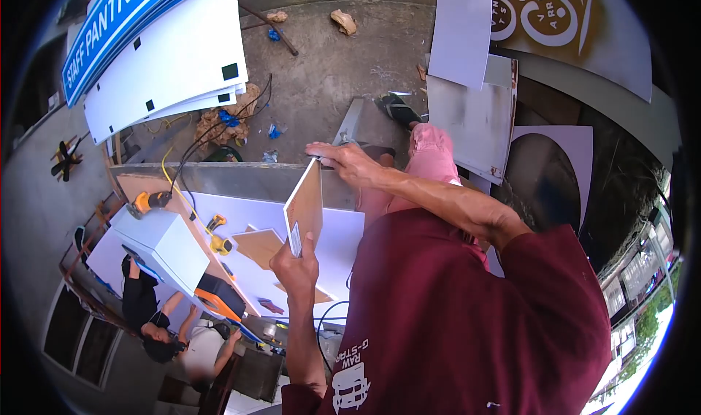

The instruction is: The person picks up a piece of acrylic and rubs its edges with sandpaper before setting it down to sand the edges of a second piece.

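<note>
A thin board [304,202] with a brown face and pale edges stands tilted on edge at the centre, above the white work surface. My left hand [296,265] is closed around its near end, beside a small white label. At the far end, my right hand [343,161] has its fingers bent over the board's top corner; part of the grip is hidden. Behind the board lie more brown pieces [263,248] on the white sheet [349,232]. A yellow power tool [219,244] rests left of them.
A white box [164,247], an orange-yellow tool [148,202] and cables occupy the left. Two people [146,305] are at lower left. Stacked signs [171,57] lie upper left. White panels [467,108] lean at right. A metal bar [350,121] and crumpled paper [343,22] lie on the floor.
</note>
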Tool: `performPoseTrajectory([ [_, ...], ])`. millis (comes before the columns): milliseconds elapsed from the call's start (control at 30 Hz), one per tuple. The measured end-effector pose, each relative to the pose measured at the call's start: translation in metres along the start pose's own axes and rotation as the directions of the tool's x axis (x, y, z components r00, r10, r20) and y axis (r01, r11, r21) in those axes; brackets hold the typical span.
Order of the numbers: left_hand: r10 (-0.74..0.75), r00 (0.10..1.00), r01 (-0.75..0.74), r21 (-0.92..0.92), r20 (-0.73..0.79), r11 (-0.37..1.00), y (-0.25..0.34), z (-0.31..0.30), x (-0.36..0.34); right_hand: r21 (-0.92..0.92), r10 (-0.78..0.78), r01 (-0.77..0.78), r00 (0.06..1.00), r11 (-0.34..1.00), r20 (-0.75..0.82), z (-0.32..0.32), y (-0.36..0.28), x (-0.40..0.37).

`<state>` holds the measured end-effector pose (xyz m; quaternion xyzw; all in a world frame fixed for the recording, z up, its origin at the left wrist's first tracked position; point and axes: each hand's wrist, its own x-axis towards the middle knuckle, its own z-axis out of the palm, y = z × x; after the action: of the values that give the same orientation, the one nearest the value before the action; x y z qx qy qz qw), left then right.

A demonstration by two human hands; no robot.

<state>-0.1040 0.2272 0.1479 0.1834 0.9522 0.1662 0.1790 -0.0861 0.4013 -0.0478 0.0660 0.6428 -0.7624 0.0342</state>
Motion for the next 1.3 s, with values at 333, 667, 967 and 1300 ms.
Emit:
performPoseTrajectory([
  [333, -0.034, 0.999, 0.034, 0.025, 0.023, 0.999, -0.004, -0.002, -0.005, -0.155, 0.144, -0.146, 0.989, 0.977, -0.025, -0.013, 0.059, -0.001],
  [667, -0.026, 0.999, 0.024, 0.053, 0.029, 0.998, 0.003, -0.003, -0.002, -0.100, -0.138, 0.138, 0.990, 0.985, 0.005, 0.008, -0.003, -0.011],
  [967, -0.046, 0.999, 0.046, 0.017, 0.016, 0.999, -0.004, -0.005, -0.001, -0.067, -0.039, 0.035, 0.997, 0.997, -0.062, 0.013, -0.014, -0.010],
  [1300, -0.040, 0.999, 0.040, -0.004, -0.010, 0.999, -0.004, 0.000, 0.000, -0.122, -0.050, 0.042, 0.997, 0.992, -0.063, 0.014, -0.016, -0.011],
])
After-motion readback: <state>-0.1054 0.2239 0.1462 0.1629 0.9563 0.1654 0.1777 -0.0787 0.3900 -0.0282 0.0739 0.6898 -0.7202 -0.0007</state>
